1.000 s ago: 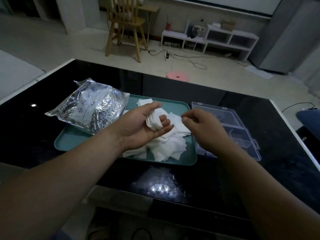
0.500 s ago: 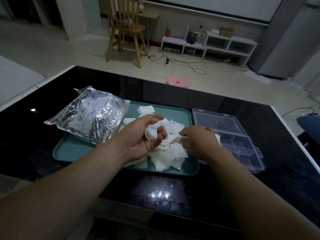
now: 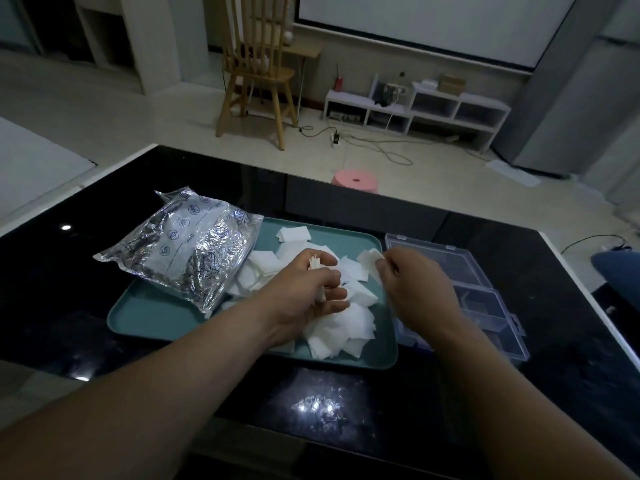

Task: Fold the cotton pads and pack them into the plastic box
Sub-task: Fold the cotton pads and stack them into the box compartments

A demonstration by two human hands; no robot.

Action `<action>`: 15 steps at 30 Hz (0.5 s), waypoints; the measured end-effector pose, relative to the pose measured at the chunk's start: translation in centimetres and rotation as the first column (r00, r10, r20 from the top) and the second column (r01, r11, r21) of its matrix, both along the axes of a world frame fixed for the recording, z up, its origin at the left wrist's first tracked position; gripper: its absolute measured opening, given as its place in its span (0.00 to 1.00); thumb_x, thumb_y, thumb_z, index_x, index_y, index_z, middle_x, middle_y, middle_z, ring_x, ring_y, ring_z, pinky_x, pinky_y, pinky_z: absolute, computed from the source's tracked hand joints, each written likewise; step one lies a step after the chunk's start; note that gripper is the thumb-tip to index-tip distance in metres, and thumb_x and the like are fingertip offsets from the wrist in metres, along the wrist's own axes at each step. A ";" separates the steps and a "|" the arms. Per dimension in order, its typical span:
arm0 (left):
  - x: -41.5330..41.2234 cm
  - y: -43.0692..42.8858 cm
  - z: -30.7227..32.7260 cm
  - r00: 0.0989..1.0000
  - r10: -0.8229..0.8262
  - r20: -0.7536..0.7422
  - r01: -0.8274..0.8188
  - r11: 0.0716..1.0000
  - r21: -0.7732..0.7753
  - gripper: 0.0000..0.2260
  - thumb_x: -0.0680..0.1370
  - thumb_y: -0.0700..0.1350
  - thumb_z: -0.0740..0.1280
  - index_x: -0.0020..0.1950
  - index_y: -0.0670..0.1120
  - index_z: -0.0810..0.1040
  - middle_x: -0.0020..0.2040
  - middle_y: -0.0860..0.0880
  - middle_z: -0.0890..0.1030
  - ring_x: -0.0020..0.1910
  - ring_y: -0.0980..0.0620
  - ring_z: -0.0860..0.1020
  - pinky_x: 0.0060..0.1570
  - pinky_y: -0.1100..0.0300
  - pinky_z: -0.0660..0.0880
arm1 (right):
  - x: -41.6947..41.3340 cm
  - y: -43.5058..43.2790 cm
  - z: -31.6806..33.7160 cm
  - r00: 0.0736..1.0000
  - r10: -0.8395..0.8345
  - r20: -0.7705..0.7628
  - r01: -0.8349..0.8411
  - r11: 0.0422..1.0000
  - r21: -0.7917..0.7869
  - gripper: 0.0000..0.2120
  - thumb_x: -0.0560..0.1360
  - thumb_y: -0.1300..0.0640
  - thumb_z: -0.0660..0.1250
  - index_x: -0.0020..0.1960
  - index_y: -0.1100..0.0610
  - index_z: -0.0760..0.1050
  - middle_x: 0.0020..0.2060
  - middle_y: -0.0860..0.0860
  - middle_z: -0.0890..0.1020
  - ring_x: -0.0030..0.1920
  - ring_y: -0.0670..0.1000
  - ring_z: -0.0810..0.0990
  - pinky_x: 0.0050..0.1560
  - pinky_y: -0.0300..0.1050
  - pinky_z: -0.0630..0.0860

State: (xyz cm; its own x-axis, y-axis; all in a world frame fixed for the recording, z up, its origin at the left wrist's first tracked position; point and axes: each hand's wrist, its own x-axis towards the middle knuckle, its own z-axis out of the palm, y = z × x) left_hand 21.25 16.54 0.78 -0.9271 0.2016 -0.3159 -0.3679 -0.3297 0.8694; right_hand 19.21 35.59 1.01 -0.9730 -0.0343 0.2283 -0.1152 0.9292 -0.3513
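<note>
Head view: left hand grips folded pads; right hand pinches single pad above tray

My left hand curls its fingers round a stack of pads; my right hand pinches one pad, both forearms outstretched.

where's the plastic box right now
In the head view the plastic box sits on the black table, right of the teal tray, partly behind the right hand.
</note>
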 end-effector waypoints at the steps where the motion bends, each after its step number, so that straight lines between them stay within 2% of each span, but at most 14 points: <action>1: 0.0 0.2 0.0 1.000 0.009 -0.022 -0.009 1.000 -0.003 0.09 0.81 0.35 0.66 0.59 0.45 0.74 0.50 0.40 0.77 0.47 0.44 0.80 0.46 0.53 0.85 | 0.6 -0.5 0.4 1.000 0.001 -0.002 -0.001 0.996 -0.086 0.13 0.85 0.49 0.62 0.44 0.50 0.77 0.37 0.46 0.79 0.37 0.48 0.77 0.45 0.54 0.81; 3: 0.1 0.8 0.2 0.998 0.000 -0.068 0.001 1.000 0.016 0.09 0.83 0.39 0.67 0.62 0.45 0.72 0.56 0.37 0.79 0.51 0.43 0.81 0.52 0.50 0.84 | 1.9 -1.7 1.2 1.000 0.018 -0.013 -0.020 0.978 -0.206 0.11 0.84 0.50 0.64 0.44 0.50 0.78 0.36 0.46 0.79 0.36 0.47 0.78 0.42 0.52 0.81; 5: 0.3 1.3 0.4 0.994 -0.022 -0.109 0.028 0.998 0.051 0.11 0.84 0.43 0.66 0.67 0.48 0.72 0.60 0.37 0.82 0.53 0.45 0.83 0.51 0.51 0.84 | 3.1 -3.0 1.5 0.999 0.037 -0.039 -0.046 0.960 -0.276 0.10 0.83 0.49 0.66 0.44 0.49 0.78 0.36 0.45 0.80 0.37 0.45 0.79 0.41 0.48 0.80; 7: 0.6 1.7 0.7 0.992 -0.045 -0.120 0.055 0.995 0.081 0.11 0.85 0.47 0.63 0.68 0.51 0.72 0.54 0.44 0.85 0.50 0.51 0.85 0.46 0.56 0.83 | 3.9 -3.8 1.5 0.997 0.051 -0.053 -0.065 0.953 -0.296 0.10 0.82 0.48 0.66 0.43 0.48 0.78 0.36 0.44 0.81 0.37 0.44 0.79 0.40 0.48 0.80; 9: 0.8 1.7 1.0 0.992 -0.067 -0.108 0.075 0.994 0.075 0.11 0.86 0.49 0.62 0.68 0.50 0.74 0.50 0.48 0.86 0.46 0.55 0.85 0.42 0.59 0.81 | 4.2 -4.0 1.4 0.995 0.099 -0.025 -0.102 0.945 -0.312 0.09 0.82 0.48 0.66 0.45 0.49 0.80 0.36 0.43 0.82 0.38 0.43 0.80 0.41 0.49 0.81; 12: 0.5 0.9 1.0 0.999 -0.038 -0.038 0.042 0.994 0.102 0.12 0.85 0.49 0.63 0.66 0.47 0.76 0.52 0.46 0.84 0.45 0.52 0.85 0.38 0.56 0.81 | 4.2 -3.3 1.8 0.971 0.239 0.028 -0.213 0.907 -0.364 0.07 0.81 0.47 0.68 0.55 0.46 0.82 0.45 0.39 0.82 0.47 0.39 0.79 0.48 0.42 0.77; 15: 0.2 0.1 1.0 0.988 -0.147 0.043 0.138 0.976 0.170 0.12 0.83 0.53 0.65 0.60 0.47 0.80 0.47 0.46 0.78 0.42 0.50 0.79 0.40 0.55 0.78 | 4.4 -2.1 1.9 0.921 0.386 0.041 -0.361 0.890 -0.279 0.18 0.75 0.42 0.74 0.63 0.42 0.76 0.57 0.36 0.77 0.60 0.39 0.74 0.59 0.38 0.71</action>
